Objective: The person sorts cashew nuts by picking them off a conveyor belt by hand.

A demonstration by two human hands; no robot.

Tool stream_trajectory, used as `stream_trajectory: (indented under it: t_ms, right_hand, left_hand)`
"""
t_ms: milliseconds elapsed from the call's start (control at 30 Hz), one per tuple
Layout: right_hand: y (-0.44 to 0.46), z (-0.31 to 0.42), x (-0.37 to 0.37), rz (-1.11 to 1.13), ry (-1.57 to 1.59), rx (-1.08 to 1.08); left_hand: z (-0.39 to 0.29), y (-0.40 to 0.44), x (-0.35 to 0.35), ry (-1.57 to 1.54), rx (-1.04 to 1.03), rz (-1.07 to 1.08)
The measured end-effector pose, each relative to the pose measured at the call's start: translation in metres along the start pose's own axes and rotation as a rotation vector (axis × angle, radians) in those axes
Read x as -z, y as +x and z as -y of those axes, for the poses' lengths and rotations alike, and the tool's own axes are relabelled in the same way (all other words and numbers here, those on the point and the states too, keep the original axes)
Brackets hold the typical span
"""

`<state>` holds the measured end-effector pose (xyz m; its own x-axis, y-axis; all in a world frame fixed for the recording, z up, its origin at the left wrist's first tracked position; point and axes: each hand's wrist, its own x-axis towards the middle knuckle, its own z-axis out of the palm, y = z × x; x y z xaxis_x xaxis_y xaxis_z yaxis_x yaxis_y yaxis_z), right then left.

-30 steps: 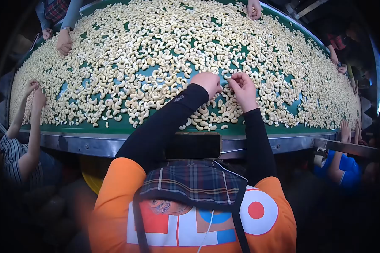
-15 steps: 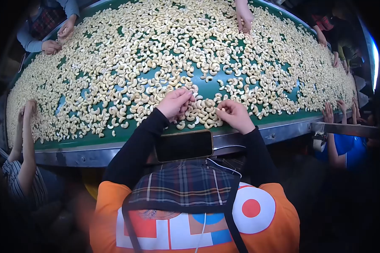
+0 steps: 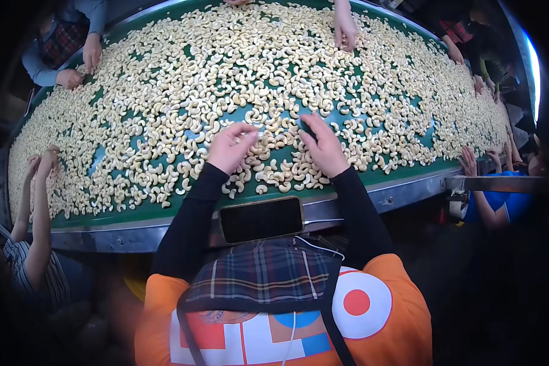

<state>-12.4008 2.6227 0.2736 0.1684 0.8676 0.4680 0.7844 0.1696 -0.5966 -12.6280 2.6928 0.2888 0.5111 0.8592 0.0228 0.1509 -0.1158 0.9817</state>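
Note:
Pale cashew nuts [image 3: 226,79] lie scattered over a green belt [image 3: 146,213]. My left hand [image 3: 230,148] is over the near part of the nuts, thumb and forefinger stretched to the right with a gap between their tips; nothing shows clearly in it. To its right is my right hand [image 3: 324,146], its fingers apart and pointing up the belt, with no nut visible in it. Between the two hands lie loose nuts and a bare green patch.
A phone [image 3: 261,220] with a white cable rests at the belt's metal edge [image 3: 128,239]. Co-workers' hands reach over the nuts at the far side [image 3: 346,30], upper left [image 3: 91,53], left [image 3: 47,161] and right [image 3: 468,161]. A metal bar [image 3: 500,184] sticks out at right.
My hands have drawn back from the middle of the belt and moved apart, and their fingers have opened. The co-workers' hands have shifted, and the view has turned slightly.

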Motion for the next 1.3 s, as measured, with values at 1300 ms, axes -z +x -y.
stream_trajectory:
  t_ms: [1300]
  right_hand:
    - [0.032, 0.162, -0.09, 0.455, 0.071, -0.038]
  left_hand:
    - [0.016, -0.079, 0.166, 0.454, 0.227, 0.08]
